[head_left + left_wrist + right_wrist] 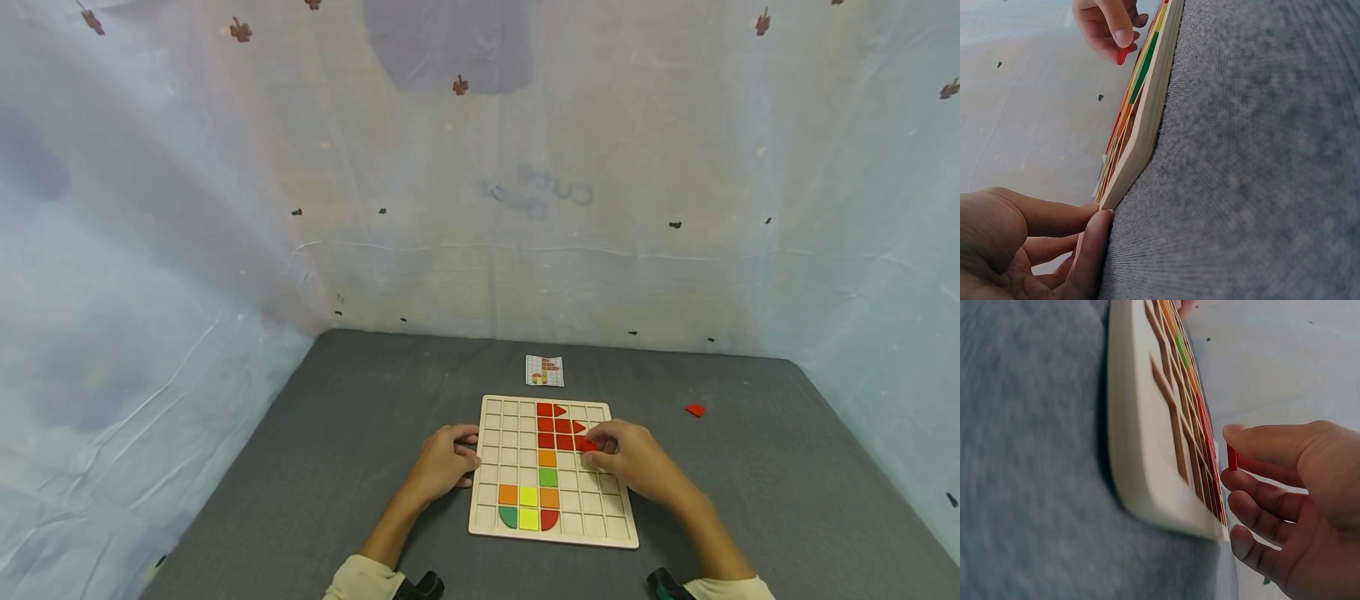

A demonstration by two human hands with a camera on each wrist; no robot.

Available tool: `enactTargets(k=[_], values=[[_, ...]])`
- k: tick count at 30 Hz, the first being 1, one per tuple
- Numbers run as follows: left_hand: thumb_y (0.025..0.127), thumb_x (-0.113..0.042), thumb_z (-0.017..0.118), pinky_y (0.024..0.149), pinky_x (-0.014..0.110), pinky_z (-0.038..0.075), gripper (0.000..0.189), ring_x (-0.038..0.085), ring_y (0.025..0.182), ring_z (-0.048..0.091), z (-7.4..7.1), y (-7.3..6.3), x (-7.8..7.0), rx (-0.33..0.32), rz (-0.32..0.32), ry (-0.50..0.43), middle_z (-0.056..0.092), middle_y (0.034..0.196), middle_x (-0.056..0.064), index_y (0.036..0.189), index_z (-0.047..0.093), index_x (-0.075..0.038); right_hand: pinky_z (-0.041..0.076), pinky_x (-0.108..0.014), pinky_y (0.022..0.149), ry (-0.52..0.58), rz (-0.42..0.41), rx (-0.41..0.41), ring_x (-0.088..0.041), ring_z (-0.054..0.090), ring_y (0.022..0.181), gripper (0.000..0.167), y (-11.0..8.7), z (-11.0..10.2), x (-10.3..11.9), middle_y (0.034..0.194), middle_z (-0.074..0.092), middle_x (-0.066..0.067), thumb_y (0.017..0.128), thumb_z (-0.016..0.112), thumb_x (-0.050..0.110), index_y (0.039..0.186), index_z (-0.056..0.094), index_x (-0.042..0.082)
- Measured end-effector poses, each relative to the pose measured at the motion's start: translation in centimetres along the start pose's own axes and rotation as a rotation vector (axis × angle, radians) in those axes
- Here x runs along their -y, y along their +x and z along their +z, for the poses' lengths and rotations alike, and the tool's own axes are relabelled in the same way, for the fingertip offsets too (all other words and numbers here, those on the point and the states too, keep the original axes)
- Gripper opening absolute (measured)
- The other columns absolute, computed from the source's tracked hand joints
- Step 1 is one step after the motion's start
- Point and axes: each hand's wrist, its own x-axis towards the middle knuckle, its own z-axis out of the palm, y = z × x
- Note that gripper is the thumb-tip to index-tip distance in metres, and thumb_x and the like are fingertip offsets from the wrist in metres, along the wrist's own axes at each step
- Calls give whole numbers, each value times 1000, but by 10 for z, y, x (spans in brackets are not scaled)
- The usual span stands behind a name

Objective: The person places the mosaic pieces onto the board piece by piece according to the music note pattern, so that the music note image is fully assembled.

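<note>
A wooden grid board [592, 504] lies on the table, its square cells partly filled with coloured tiles. My left hand [441, 461] pinches the board's left edge between thumb and fingers, plainer in the left wrist view. Over the right part of the board, my right hand [633, 458] pinches a small red tile [1232, 457] between thumb and forefinger. That tile is just above the board at the end of a row of red square tiles [564, 442]; its full shape is hidden by the fingers. Orange, green and yellow tiles [528, 508] sit lower on the board.
A printed pattern card [544, 372] lies behind the board. One loose red tile [695, 411] lies on the grey table [375, 400], right of the board. A patterned sheet [450, 275] hangs behind the table and along its sides.
</note>
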Motion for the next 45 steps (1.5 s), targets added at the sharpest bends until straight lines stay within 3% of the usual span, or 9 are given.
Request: enactTargets(k=[16,24,33,45], values=[[90,3,74,60,31,64,48,18,92,68,0,0,1,-9,-3,10,63,120,17,137,65,5,51,-23,71,2,-148,31,-8,57,83,19,9,21,21,94,68,3,91,84,18,106,78,7],[90,1,75,60,31,64,49,18,93,68,0,0,-1,-8,-4,4,63,122,16,138,65,4,53,-23,71,31,-140,98,-6,58,81,21,12,30,38,97,69,3,92,83,18,109,78,7],[91,1,75,61,31,64,48,19,93,68,0,0,0,-3,-10,8,63,122,16,138,65,4,53,-26,74,28,-143,116,-10,58,84,21,14,42,51,94,69,5,89,86,20,105,78,9],[91,2,74,60,31,64,48,18,91,68,0,1,0,-10,-9,12,63,121,17,137,65,5,57,-28,77,33,-156,162,-9,62,85,20,17,49,56,96,70,3,93,82,15,110,78,5]])
